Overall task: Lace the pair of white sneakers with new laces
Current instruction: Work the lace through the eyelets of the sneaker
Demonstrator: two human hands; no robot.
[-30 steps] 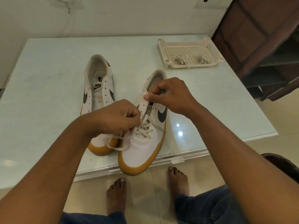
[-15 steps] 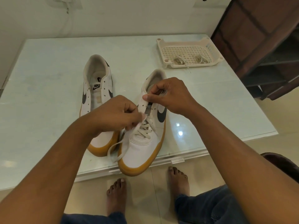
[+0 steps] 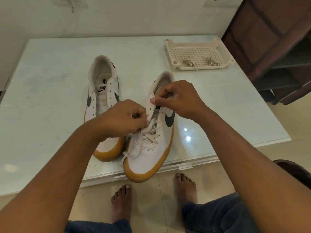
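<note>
**Lacing the centre sneaker, partway up**

On the tabletop [image 3: 50,81], the centre sneaker [image 3: 148,158] is crossed over its lower eyelets. The left sneaker [image 3: 102,91] beside it is bare. The right hand [image 3: 180,98] pinches the upper eyelet flap, and the left hand [image 3: 122,120] has its fingers [image 3: 140,115] clamped on the lace [image 3: 151,137]. Next I'd feed that end through the next open eyelet.

Surface [image 3: 50,84], contents:
- Part-laced sneaker [image 3: 148,158]: beneath the fingers, toe overhanging the near edge.
- Lace [image 3: 151,134]: pinched by left hand [image 3: 122,120] fingers [image 3: 140,115]; loose end lies nearer, over the toe.
- Right hand [image 3: 178,100] fingers [image 3: 155,101]: just behind, gripping the sneaker's upper eyelets.
- Unlaced sneaker [image 3: 102,91]: left of all fingers.
- Tray [image 3: 198,67]: behind and right of the fingers, two lace bundles [image 3: 187,62] inside.
</note>
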